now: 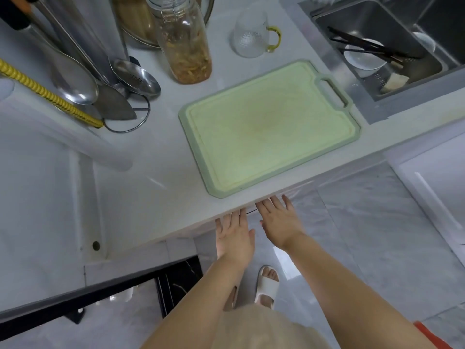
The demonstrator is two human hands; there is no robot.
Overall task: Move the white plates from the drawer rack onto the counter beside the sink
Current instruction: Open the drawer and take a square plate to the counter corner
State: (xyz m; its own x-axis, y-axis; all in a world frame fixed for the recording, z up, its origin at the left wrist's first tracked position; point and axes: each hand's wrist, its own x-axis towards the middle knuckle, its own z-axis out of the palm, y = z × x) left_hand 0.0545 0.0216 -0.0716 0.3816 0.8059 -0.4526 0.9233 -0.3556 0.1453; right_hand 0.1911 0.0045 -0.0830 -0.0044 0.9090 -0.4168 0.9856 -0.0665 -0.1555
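A: Where do we have our hands?

B: Both are below the front edge of the counter [156, 205]. Our left hand [235, 238] and right hand [279, 222] lie side by side, palms down, fingers spread and straight, their tips slipping out of sight under the edge. We hold nothing in either one.

A: And the white plates?

B: We cannot see them, nor the drawer rack; whatever sits under the counter is hidden by its edge.

A: What do we have on top?

B: A pale green cutting board [269, 129] lies flat just above our hands, its handle toward the sink [392, 54]. Behind it stand a glass jar [186, 44] with brownish contents and an upside-down glass cup [251, 36] with a yellow handle. To the left, ladles and a spatula [100, 81] hang in a wire stand. In the sink we see a small white dish [364, 59] with dark chopsticks across it.
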